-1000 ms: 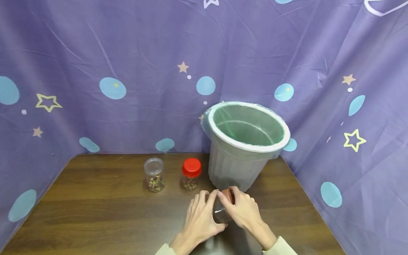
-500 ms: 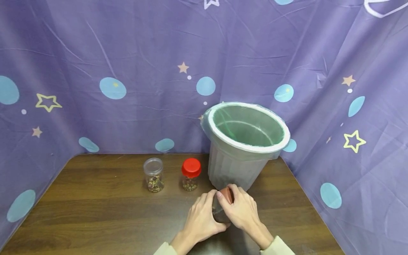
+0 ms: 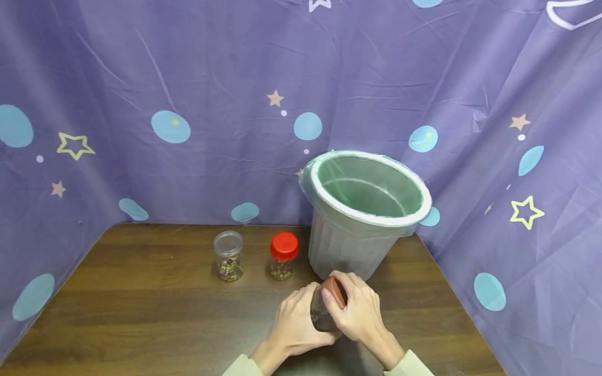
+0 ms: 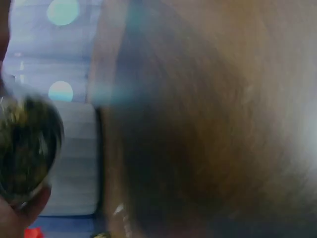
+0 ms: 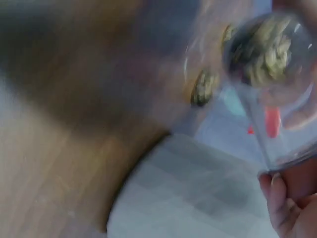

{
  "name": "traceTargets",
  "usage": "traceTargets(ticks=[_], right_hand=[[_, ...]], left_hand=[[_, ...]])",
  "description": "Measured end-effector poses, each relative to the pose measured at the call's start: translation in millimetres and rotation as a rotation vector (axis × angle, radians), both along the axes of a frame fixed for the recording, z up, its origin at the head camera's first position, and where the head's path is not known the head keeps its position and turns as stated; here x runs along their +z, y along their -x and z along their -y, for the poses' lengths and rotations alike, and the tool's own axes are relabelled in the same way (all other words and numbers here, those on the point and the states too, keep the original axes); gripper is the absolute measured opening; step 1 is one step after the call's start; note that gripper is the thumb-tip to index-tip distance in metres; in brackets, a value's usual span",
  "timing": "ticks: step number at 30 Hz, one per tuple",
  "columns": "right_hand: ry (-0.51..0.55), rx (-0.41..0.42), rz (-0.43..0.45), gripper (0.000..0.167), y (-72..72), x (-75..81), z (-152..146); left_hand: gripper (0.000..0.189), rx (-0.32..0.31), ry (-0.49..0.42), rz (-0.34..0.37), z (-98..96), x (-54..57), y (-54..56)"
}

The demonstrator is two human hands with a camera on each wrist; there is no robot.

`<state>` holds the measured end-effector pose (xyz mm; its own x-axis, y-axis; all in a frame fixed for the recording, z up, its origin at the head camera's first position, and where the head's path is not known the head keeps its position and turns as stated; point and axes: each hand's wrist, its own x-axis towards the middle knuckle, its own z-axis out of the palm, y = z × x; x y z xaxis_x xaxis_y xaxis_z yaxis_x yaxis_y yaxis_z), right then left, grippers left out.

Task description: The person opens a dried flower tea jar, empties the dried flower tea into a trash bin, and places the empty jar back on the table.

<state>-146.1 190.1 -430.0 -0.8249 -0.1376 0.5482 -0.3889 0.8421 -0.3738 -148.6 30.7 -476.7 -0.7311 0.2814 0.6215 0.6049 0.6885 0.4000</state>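
Between the hands, low in the middle of the head view, is a clear jar (image 3: 321, 314) with a brown-orange lid (image 3: 336, 293). My left hand (image 3: 295, 325) grips the jar's body, thumb on the near side and fingers on the far side. The right hand (image 3: 361, 312) holds the lid with thumb and fingers curled round it. The jar leans, its lid up and to the right. Small yellowish and dark pieces fill part of the jar (image 5: 267, 52) in the right wrist view, where fingertips (image 5: 277, 196) touch the lid's edge.
A grey bin (image 3: 345, 245) with a clear liner stands just behind the hands. To its left on the wooden table (image 3: 155, 308) are a red-lidded jar (image 3: 284, 248) and a clear-lidded jar (image 3: 229, 256), both partly filled. A purple curtain (image 3: 226, 78) surrounds the table.
The jar has tilted a little and more of its lid shows between the hands. Both hands keep their holds. The head view has shifted slightly.
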Motion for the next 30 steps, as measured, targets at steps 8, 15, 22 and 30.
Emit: traceTargets(ticks=[8,15,22,30], right_hand=[[-0.071,0.159,-0.023,0.035,3.2,4.3,-3.3],[-0.087,0.221,0.143,0.048,0.2,10.8,-6.7],[0.026,0.181,0.356,0.045,-0.1,25.5,-10.2],[-0.059,-0.021,0.601,0.053,5.2,36.4,-14.2]], left_hand=[[0.076,-0.102,-0.085,0.152,9.4,6.4,0.2],[0.087,-0.065,-0.078,0.192,13.8,5.0,2.1],[0.092,-0.019,-0.026,0.132,14.6,1.7,2.0],[0.098,0.031,0.010,0.066,10.5,2.2,1.0]])
